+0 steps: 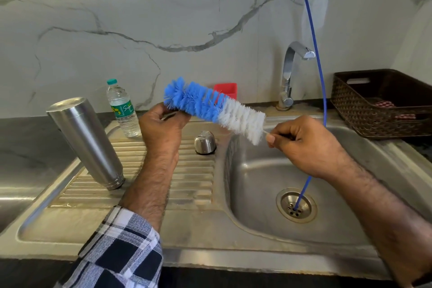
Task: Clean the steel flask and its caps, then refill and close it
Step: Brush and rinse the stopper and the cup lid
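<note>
Flask standing mouth-down on the drainboard left of the sink, well apart from both hands. Bottle brush being held level over the basin's near-left edge. Right hand pinching the wire stem just behind the white bristles, fingers curled tight. Left hand curling loosely round the blue tip, thumb and fingers touching bristles. Steel cap sitting dome-up on the drainboard, between the hands and untouched. Judging the step as readying the brush: wetting and soaping the bristles first, then turning the flask upright, gripping the body firmly, feeding the blue tip in straight and twisting while pushing to reach the bottom.
</note>
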